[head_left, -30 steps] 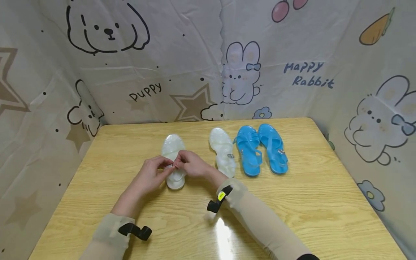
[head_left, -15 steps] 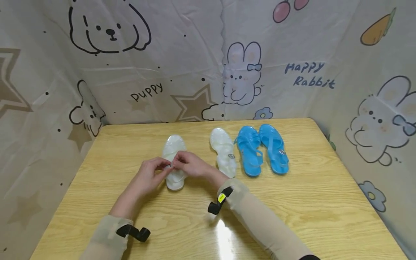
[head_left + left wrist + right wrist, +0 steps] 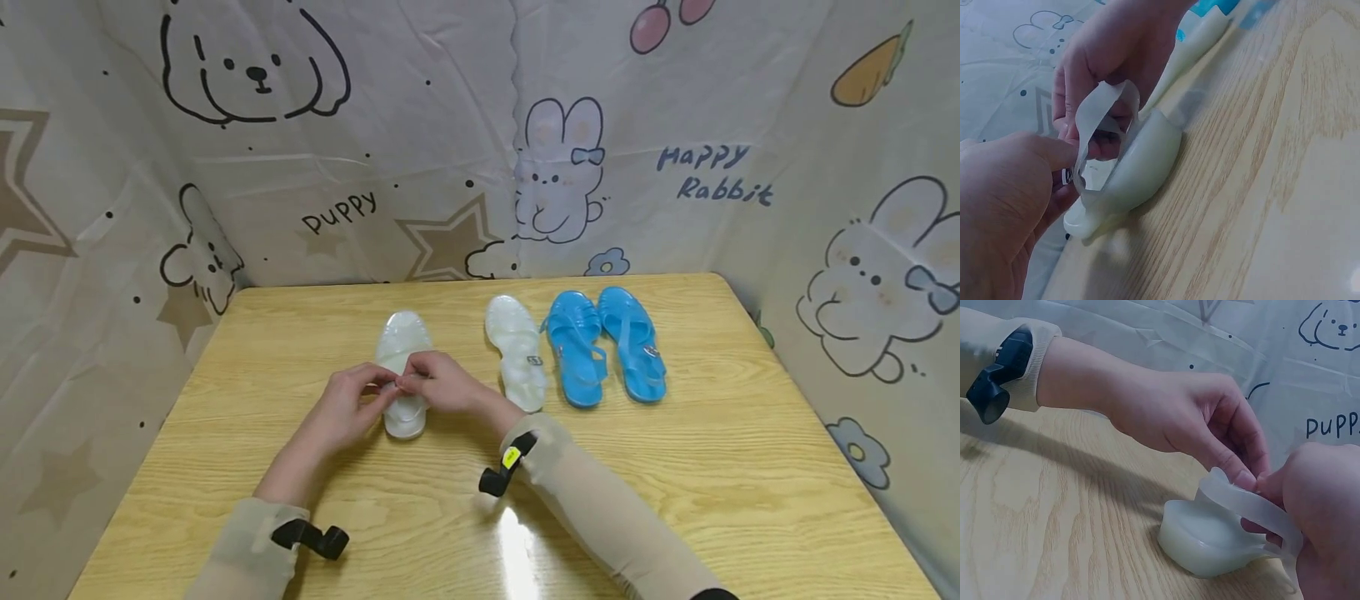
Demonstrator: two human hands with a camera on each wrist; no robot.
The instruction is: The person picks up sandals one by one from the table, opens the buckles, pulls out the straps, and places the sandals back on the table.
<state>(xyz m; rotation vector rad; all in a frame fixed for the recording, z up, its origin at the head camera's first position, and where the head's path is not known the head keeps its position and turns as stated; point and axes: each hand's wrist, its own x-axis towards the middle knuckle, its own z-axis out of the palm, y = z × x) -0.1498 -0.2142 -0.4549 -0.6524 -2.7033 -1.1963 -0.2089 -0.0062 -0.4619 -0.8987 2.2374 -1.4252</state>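
A translucent white jelly sandal (image 3: 403,329) lies on the table, toe pointing away. Over its heel half, both hands meet at the ankle strap. The left hand (image 3: 351,402) pinches the strap beside a small metal buckle (image 3: 1067,176), its thumb and fingers coming from the left. From the other side, the right hand (image 3: 444,383) pinches the strap as well, fingertips right against the left hand's. In the left wrist view the strap (image 3: 1089,119) stands up in a loop over the heel. Fingers partly hide the buckle and the strap end.
To the right lies a second white sandal (image 3: 504,325), and beyond it a pair of blue sandals, one (image 3: 576,367) beside the other (image 3: 633,358). The wooden table (image 3: 675,492) backs onto a printed cloth (image 3: 450,100).
The right hand's fingertips shift slightly at the strap, and both hands stay close together there. The sandals keep their places.
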